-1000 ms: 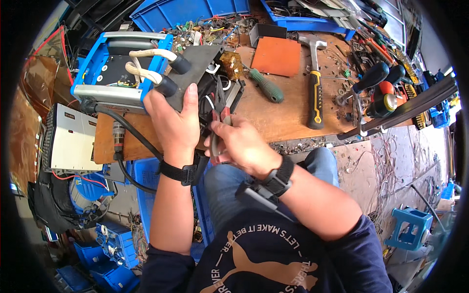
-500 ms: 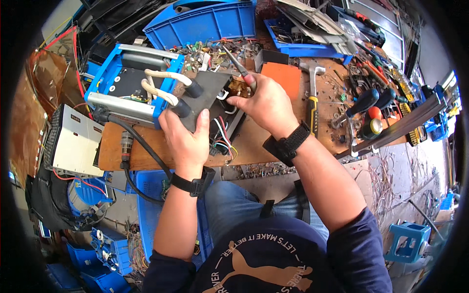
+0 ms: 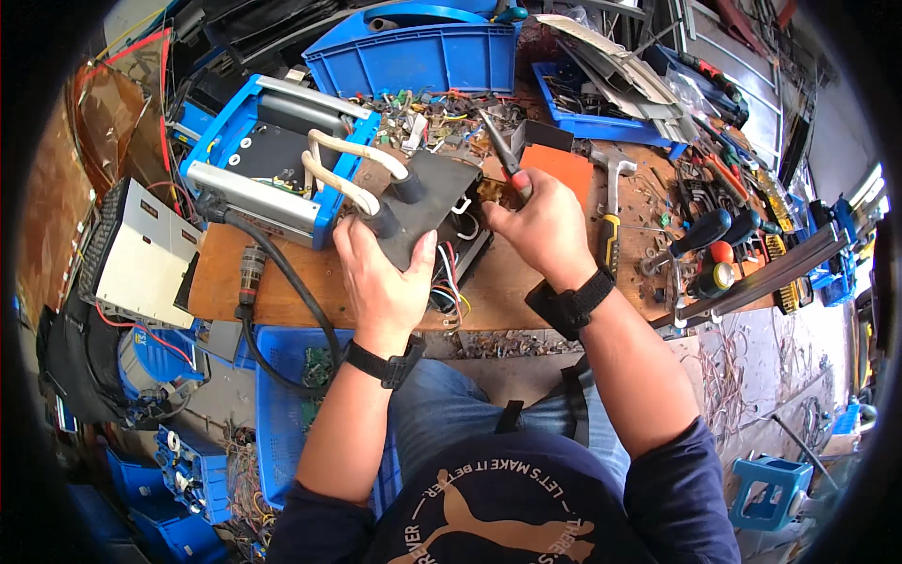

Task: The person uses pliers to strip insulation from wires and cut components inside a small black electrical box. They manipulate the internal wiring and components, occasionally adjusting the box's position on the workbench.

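Observation:
My left hand (image 3: 383,282) grips the lower edge of a dark grey plate (image 3: 432,188), which carries two black sockets with thick cream cables (image 3: 348,188); the cables arch over a blue-and-silver open housing (image 3: 254,193). My right hand (image 3: 545,226) is closed on long-nose pliers (image 3: 503,146) with red handles, their jaws pointing up and away from me, while its thumb reaches toward an amber component (image 3: 490,191) beside the plate. Red, white and yellow wires (image 3: 451,282) hang below the plate. Part of that component is hidden by my fingers.
An orange sheet (image 3: 554,169), hammer (image 3: 615,179) and screwdrivers (image 3: 705,230) lie on the wooden bench (image 3: 216,273). Blue bins (image 3: 404,66) and scrap bits sit behind. A pale casing (image 3: 141,254) stands left; a blue basket (image 3: 277,414) is below, a blue stool (image 3: 770,489) lower right.
The pliers have risen from the lower side of the plate to above the amber component, uncovering the loose wires. The plate and my left hand appear slightly farther right, as does the view's background.

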The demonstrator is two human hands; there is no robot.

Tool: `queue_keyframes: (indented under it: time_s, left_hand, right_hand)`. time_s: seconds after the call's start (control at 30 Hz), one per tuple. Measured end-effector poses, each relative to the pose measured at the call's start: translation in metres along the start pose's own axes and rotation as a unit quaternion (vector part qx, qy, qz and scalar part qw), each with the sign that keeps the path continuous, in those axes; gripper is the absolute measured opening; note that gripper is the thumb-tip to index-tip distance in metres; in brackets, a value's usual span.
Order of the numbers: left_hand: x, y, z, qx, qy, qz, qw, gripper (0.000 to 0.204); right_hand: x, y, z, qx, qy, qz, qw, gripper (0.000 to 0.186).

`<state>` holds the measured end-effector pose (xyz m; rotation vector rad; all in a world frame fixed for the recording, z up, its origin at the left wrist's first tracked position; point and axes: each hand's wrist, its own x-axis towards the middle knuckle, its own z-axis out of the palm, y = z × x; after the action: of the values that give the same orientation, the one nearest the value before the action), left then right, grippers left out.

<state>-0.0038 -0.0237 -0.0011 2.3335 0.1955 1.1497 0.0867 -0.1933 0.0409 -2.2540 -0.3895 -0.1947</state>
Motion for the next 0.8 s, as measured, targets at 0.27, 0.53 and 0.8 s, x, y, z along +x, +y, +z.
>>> queue_keyframes:
  time_s: [0.27, 0.53, 0.8]
  left_hand:
    - [0.003, -0.002, 0.001, -0.007, 0.029, -0.005, 1.0, 0.066]
    - [0.001, 0.005, -0.005, -0.046, -0.015, -0.067, 0.997, 0.086]
    - [-0.011, 0.028, -0.041, -0.04, 0.108, 0.027, 0.993, 0.054]
  right_hand:
    - [-0.008, 0.004, -0.032, 0.222, -0.081, 0.052, 0.97, 0.019]
    - [-0.04, 0.048, -0.031, 0.669, -0.177, 0.083, 0.717, 0.032]
    - [-0.053, 0.045, -0.028, 0.687, -0.203, 0.069, 0.695, 0.036]
